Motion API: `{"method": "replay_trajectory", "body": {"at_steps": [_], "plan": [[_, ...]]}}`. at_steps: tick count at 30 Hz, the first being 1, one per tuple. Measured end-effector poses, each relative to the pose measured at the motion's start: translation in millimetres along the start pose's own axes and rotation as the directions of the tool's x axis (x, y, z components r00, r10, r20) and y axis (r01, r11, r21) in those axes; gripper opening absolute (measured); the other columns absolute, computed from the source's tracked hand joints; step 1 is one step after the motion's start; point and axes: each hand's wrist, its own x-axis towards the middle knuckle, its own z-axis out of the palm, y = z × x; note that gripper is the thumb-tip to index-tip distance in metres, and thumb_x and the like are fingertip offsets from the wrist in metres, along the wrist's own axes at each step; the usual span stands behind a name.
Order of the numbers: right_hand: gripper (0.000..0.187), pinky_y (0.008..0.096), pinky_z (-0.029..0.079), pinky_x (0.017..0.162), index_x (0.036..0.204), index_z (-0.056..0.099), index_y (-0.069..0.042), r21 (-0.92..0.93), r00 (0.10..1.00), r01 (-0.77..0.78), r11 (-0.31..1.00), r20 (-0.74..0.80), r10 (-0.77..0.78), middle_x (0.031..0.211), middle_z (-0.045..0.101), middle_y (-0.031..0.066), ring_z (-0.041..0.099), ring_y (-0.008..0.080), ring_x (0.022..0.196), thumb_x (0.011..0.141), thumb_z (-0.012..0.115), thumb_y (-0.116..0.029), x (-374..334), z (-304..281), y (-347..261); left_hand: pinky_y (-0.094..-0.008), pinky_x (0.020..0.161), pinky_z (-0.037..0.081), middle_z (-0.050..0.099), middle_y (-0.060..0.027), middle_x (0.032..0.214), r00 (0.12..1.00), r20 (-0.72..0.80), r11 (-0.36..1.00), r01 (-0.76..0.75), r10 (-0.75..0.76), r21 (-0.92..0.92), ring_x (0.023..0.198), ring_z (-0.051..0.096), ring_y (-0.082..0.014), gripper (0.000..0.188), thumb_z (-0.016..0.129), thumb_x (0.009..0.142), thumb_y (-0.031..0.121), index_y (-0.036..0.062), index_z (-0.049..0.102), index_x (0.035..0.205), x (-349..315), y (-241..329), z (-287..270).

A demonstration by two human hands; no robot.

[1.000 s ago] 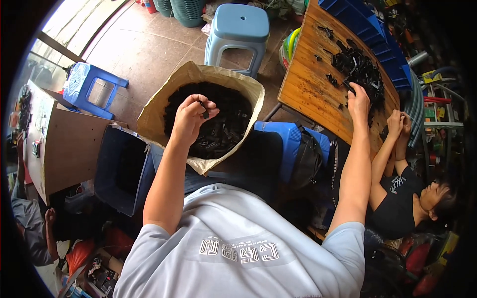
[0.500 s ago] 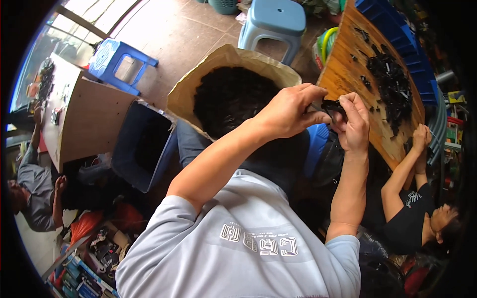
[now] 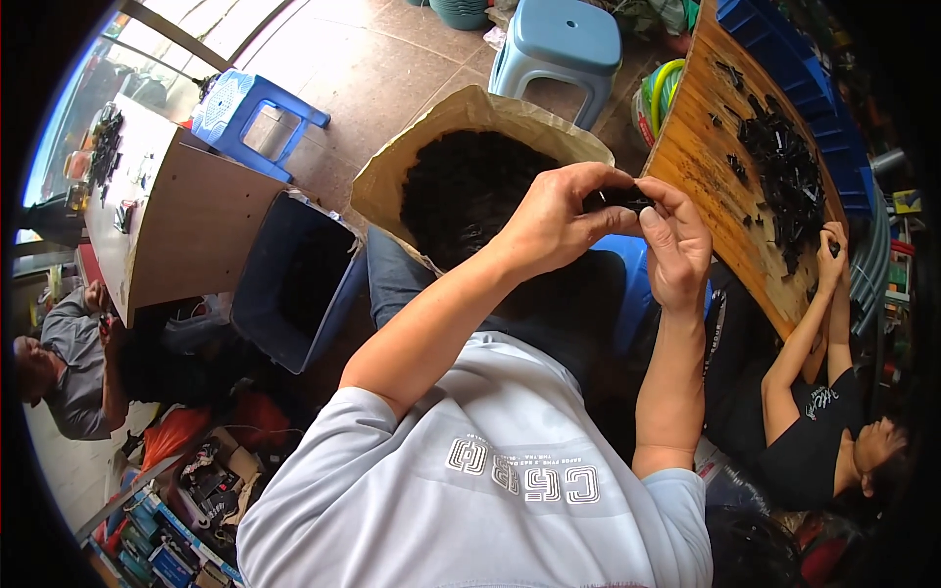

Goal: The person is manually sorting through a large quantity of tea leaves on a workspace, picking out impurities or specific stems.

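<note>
My left hand and my right hand meet in front of my chest, both pinching a small black part between their fingertips. Just beyond my hands stands an open brown paper sack filled with black parts. To the right lies a wooden board carrying a heap of the same black parts.
A co-worker in a black shirt sits at the right with hands on the board's edge. A dark blue bin, a brown table, two blue plastic stools and another seated person at the left surround me.
My left hand left the sack and my right hand left the board's heap. Both came together in front of me on one black part, and have risen slightly since.
</note>
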Motion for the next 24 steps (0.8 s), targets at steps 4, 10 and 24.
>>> {"method": "replay_trajectory", "body": {"at_steps": [4, 10, 24], "plan": [[0.02, 0.0264, 0.053, 0.075, 0.111, 0.057, 0.004, -0.08, 0.998, -0.019, 0.997, 0.059, 0.024, 0.09, 0.065, 0.0085, 0.064, 0.0134, 0.077, 0.093, 0.056, -0.005, -0.1, -3.6, 0.1, -0.0268, 0.072, 0.052, 0.067, -0.0111, 0.088, 0.99, -0.065, 0.967, -0.108, 0.126, 0.23, 0.081, 0.064, -0.0132, 0.017, 0.064, 0.089, 0.006, -0.0044, 0.062, 0.102, -0.8, -0.7, 4.9], [0.021, 0.024, 0.053, 0.074, 0.11, 0.059, 0.006, 0.041, 0.996, -0.074, 0.996, 0.058, 0.072, 0.094, 0.063, 0.0075, 0.061, 0.0103, 0.085, 0.093, 0.051, -0.004, -2.6, -1.3, 7.9, -0.0317, 0.056, 0.048, 0.059, -0.0135, 0.073, 0.89, -0.165, 0.829, -0.309, 0.425, 0.465, 0.063, 0.061, -0.0246, 0.009, 0.065, 0.083, 0.005, -0.0011, 0.059, 0.086, 0.8, -19.1, 17.0], [0.012, 0.0219, 0.047, 0.059, 0.1, 0.062, 0.002, 0.036, 0.974, -0.208, 0.977, 0.101, 0.204, 0.08, 0.063, 0.0045, 0.054, 0.0074, 0.063, 0.09, 0.058, -0.003, -1.2, -1.5, 10.6, -0.0276, 0.055, 0.045, 0.061, -0.0049, 0.077, 0.959, -0.272, 0.974, 0.009, -0.073, -0.228, 0.065, 0.056, -0.0108, 0.014, 0.057, 0.093, 0.012, -0.0019, 0.056, 0.096, -8.2, -29.9, 10.3]]}}
